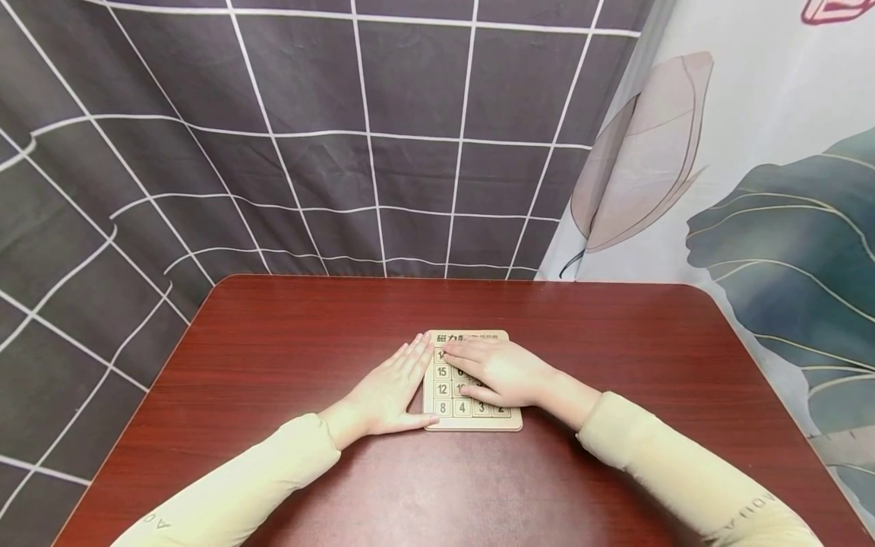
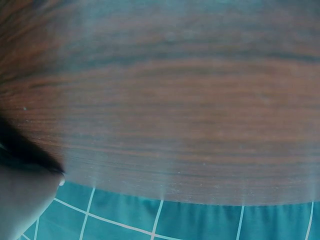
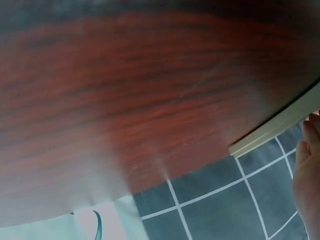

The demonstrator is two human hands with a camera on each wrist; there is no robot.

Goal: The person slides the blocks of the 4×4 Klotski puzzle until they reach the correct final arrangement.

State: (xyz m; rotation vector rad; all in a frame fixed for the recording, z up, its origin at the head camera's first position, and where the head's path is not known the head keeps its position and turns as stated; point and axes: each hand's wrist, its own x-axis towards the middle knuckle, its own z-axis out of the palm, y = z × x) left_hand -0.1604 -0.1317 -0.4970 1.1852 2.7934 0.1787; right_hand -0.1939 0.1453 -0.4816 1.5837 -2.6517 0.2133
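A pale number sliding puzzle [image 1: 472,425] with numbered square tiles lies flat on the table. Along its left edge rests my left hand [image 1: 386,391], fingers extended and thumb spread over the lower left corner. My right hand [image 1: 506,372] lies palm down across the tiles, its straight fingers reaching left and covering several numbers. Tiles 15, 12, 8, 4 and 3 show on the left and bottom. In the right wrist view, the puzzle's side edge [image 3: 270,125] appears beside part of the right hand [image 3: 307,185]. Only a blurred bit of the left hand [image 2: 25,200] enters the left wrist view.
The reddish-brown wooden table [image 1: 287,334] has rounded far corners. Behind it hangs a dark grey curtain [image 1: 314,175] with a white grid. To the right is a white curtain [image 1: 738,114] with a leaf print.
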